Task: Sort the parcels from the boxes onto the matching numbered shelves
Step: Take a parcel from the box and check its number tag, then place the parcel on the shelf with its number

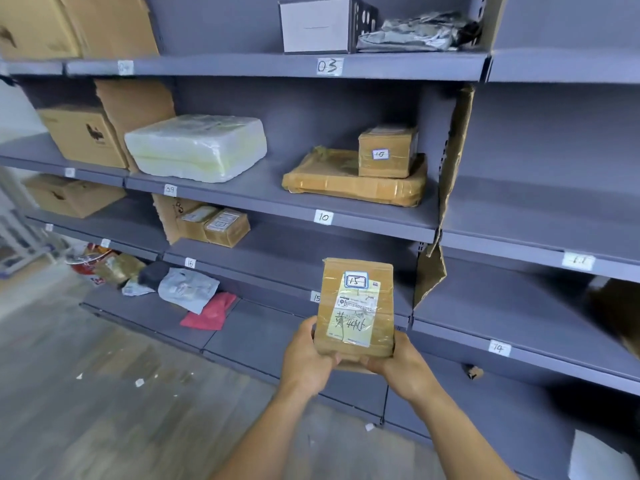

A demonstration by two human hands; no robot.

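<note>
Both hands, left hand (308, 355) and right hand (398, 363), grasp the bottom of a tape-glossed, rectangular brown cardboard parcel (356, 306), labelled 15, upright before the grey metal shelf (277, 271) tagged 15.

Two bare forearms stretched forward, hands close together.
The left hand (306, 355) and right hand (401, 367) each grip a lower corner of the taped parcel (356, 306), thumbs along its sides, curled fingers nearly meeting beneath it.

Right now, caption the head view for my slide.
The left hand and right hand hold a taped brown parcel labelled 15 in front of the shelf tag 15.
</note>
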